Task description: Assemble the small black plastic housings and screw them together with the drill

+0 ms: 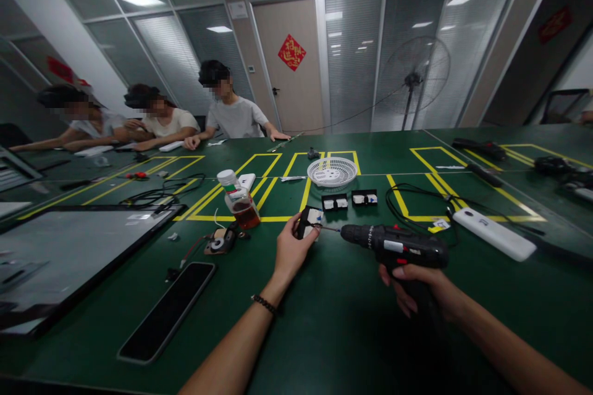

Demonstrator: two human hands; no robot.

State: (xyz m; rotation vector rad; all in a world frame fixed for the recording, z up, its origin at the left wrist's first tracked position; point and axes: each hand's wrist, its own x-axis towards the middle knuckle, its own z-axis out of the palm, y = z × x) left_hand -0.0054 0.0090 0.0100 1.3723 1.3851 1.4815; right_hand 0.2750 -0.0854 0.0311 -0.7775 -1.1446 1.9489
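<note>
My left hand [293,248] is closed on a small black-and-white block [312,218], holding it just above the green table. In my right hand [419,287] is a black cordless drill [396,245], gripped by its handle and pointing left. Its thin bit [330,229] reaches to the block beside my left thumb; whether the tip touches it I cannot tell. Two similar black-and-white blocks, one [334,202] nearer and one [364,198] to its right, lie just beyond. Behind them stands a white plastic basket [332,180].
Left of my hands are a bottle of brown liquid [244,210], a small device with wires [220,241], a phone [167,311] and a large framed panel [88,253]. A white power bank-like bar [495,233] and cables lie right. Three people sit across the table [324,321].
</note>
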